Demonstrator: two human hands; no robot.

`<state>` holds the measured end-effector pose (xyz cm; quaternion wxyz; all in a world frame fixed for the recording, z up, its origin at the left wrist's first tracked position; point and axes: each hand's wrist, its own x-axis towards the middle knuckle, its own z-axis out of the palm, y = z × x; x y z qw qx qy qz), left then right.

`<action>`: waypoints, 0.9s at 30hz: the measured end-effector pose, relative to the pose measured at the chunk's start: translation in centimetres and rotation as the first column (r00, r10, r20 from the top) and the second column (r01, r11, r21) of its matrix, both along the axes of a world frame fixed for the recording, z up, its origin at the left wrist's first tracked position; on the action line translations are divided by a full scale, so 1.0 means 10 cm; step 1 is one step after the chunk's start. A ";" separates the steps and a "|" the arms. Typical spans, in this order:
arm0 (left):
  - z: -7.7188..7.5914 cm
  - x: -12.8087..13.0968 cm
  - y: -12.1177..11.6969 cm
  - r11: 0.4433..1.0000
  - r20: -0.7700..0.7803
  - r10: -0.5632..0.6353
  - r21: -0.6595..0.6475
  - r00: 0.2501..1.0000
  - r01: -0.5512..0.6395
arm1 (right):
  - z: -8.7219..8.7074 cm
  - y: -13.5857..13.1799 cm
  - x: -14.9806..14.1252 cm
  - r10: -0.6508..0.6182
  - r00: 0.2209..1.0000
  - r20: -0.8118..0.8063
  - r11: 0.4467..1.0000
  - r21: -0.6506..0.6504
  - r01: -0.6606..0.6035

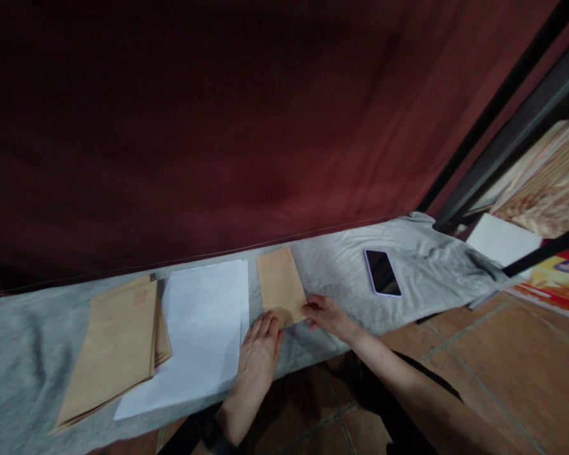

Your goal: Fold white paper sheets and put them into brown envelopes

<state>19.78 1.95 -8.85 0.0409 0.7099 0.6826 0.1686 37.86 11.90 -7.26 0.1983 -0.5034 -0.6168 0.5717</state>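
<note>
A small brown paper envelope [281,282] lies on the grey cloth, between a stack of white paper and a phone. My left hand [260,351] rests with its fingers stretched out over the envelope's near left corner, a dark watch on the wrist. At the near right corner my right hand [326,315] pinches the envelope's edge between thumb and fingers. To the left, the white paper sheets [201,322] lie flat, partly covered by a pile of larger brown envelopes [116,341].
A phone with a light purple case [383,273] lies right of my right hand. The grey cloth [334,268] covers a narrow bench against a dark red curtain [246,139]. Metal bars, a white box [502,239] and a colourful package [557,278] stand at the right, above a tiled floor.
</note>
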 end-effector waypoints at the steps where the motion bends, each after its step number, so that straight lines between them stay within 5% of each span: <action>1: 0.01 -0.01 0.01 1.000 0.048 0.005 0.010 0.999 -0.006 | 0.01 -0.02 -0.02 -0.019 0.995 -0.103 0.998 -0.063 0.012; 4: 0.03 -0.05 0.05 0.995 0.297 0.059 0.059 0.953 -0.080 | 0.07 -0.04 -0.07 -0.085 0.933 -0.349 0.982 -0.186 0.020; 6: 0.06 -0.07 0.07 0.980 0.524 0.141 0.046 0.840 -0.193 | 0.12 -0.02 -0.07 -0.112 0.907 -0.406 0.980 -0.197 0.033; 9: 0.11 -0.09 0.12 0.933 0.826 0.297 -0.144 0.479 -0.330 | 0.17 0.01 -0.05 -0.181 0.857 -0.481 0.969 -0.237 0.072; 12: 0.19 -0.06 0.16 0.907 0.917 0.396 -0.384 0.043 -0.170 | 0.17 0.00 -0.03 -0.218 0.837 -0.502 0.959 -0.268 0.089; 14: 0.23 -0.04 0.20 0.892 0.890 0.440 -0.449 -0.121 -0.053 | 0.15 -0.01 -0.02 -0.226 0.830 -0.510 0.955 -0.282 0.087; 17: 0.26 -0.01 0.25 0.881 0.868 0.459 -0.473 -0.189 -0.030 | 0.10 -0.01 -0.01 -0.234 0.832 -0.504 0.945 -0.320 0.072; 27: 0.21 -0.06 0.33 0.886 0.873 0.463 -0.459 -0.153 0.059 | 0.11 0.09 0.05 -0.209 0.870 -0.446 0.914 -0.407 0.011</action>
